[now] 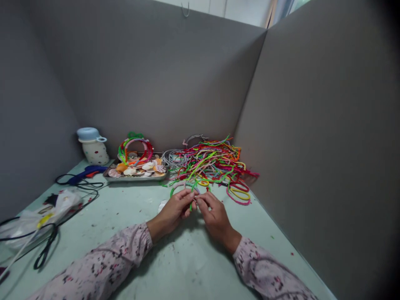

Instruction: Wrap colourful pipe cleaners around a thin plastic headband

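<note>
Near the middle of the table, my left hand (177, 207) is closed around a curved headband (182, 183) wrapped in green and pale fuzzy pipe cleaner. A green pipe cleaner (191, 206) hangs down by its fingertips. Close against it on the right, my right hand (216, 215) is closed in a pinch with thumb and forefinger at the wrapped work. What exactly lies between those fingertips is too small to make out. Part of the headband is hidden behind both hands.
A heap of colourful pipe cleaners (212, 160) lies behind my hands, with coiled loops (240, 194) at its right. Wrapped hoops (146, 151) rest on a metal tray (137, 179) of seashells. Leftward are a dotted bottle (94, 152), a blue glue gun (81, 175), cables and a plastic bag (67, 201). Grey partitions (150, 75) enclose the table.
</note>
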Available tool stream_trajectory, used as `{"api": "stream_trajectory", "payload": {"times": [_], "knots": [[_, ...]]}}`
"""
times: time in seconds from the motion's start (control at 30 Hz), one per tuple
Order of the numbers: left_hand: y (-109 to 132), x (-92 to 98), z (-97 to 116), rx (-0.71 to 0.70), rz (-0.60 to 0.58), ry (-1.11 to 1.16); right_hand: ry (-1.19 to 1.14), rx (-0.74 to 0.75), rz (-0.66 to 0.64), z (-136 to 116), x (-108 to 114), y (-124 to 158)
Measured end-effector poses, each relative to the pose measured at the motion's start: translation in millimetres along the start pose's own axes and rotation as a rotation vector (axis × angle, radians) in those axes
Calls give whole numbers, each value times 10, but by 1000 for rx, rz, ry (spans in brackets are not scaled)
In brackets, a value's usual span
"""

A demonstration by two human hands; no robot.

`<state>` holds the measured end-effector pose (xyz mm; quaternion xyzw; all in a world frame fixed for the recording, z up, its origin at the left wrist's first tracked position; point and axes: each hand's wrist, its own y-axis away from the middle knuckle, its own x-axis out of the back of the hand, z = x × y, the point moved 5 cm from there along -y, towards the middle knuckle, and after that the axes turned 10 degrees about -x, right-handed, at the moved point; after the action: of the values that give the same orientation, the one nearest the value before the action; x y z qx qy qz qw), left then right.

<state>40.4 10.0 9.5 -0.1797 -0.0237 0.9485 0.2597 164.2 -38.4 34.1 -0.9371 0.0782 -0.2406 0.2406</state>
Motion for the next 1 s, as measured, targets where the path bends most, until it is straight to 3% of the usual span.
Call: {"api": "stream_trajectory", "payload": {"times": [0.17,0.3,0.6,0.83,1.0], "knots": [[31,7,-102,58,14,-73,-252,-317,14,323,-49,-57],[55,-10,-150,92,-23,-140,-390,-469,6,461,-44,-87],[110,-104,-205,140,-138,-242,-564,-505,-66,516,-59,-110],[109,-90,-258,159,-158,-205,-489,-539,80,552,14,-149],[109,-103,-290,182,-160,-171,-450,-523,116,563,27,-145]]}}
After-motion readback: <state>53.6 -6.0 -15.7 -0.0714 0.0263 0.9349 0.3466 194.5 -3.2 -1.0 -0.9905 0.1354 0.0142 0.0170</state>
